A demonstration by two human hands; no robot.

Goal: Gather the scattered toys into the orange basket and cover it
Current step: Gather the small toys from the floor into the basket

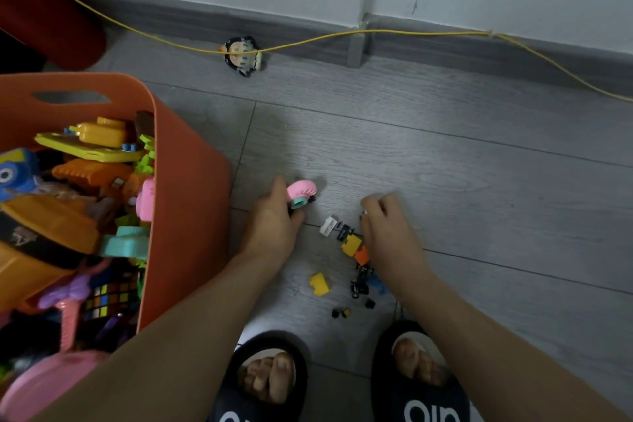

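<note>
The orange basket point(185, 188) stands on the floor at the left, heaped with several toys. My left hand point(274, 219) grips a pink and teal toy point(301, 193) just right of the basket. My right hand point(387, 226) is curled over a small piece at the far end of a scatter of little bricks; what it pinches is mostly hidden. On the floor between my hands lie a white and black piece point(334, 226), a yellow brick point(351, 245), an orange brick point(362, 255), another yellow brick point(319, 283) and small black bits point(340, 312). A round figure toy point(244, 55) lies by the wall.
A yellow cord point(342, 34) runs slack along the grey skirting and over the figure toy. A dark red object point(44, 20) sits at the top left. My feet in black slippers point(267, 377) stand at the bottom edge. Grey plank floor point(479, 164) extends to the right.
</note>
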